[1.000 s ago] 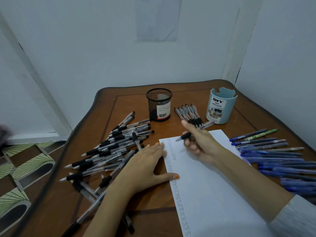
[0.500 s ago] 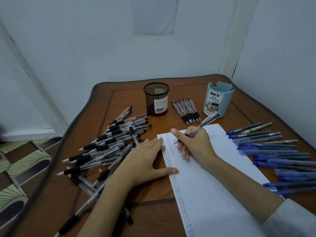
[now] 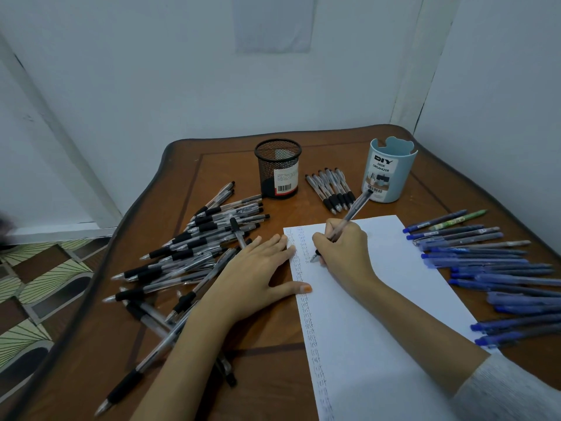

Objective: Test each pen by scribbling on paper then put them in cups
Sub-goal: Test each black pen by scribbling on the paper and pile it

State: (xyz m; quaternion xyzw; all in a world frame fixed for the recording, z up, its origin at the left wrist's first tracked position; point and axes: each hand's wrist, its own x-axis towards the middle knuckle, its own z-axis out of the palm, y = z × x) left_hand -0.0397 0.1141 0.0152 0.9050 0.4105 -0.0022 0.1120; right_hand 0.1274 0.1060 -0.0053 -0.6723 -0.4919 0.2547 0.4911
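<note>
The paper sheet (image 3: 343,344) runs off the bottom edge, with tiny "test" words columned down its left margin. The left hand (image 3: 255,278) lies flat there, fingers straight. The right hand (image 3: 346,253) pinches a black-grip pen (image 3: 353,209), tip on the paper. Beyond stand a mesh cup (image 3: 277,168) — label blurred — and a blue cup (image 3: 390,171) reading "DIY DESK ORGANIZER", its inside hidden.
</note>
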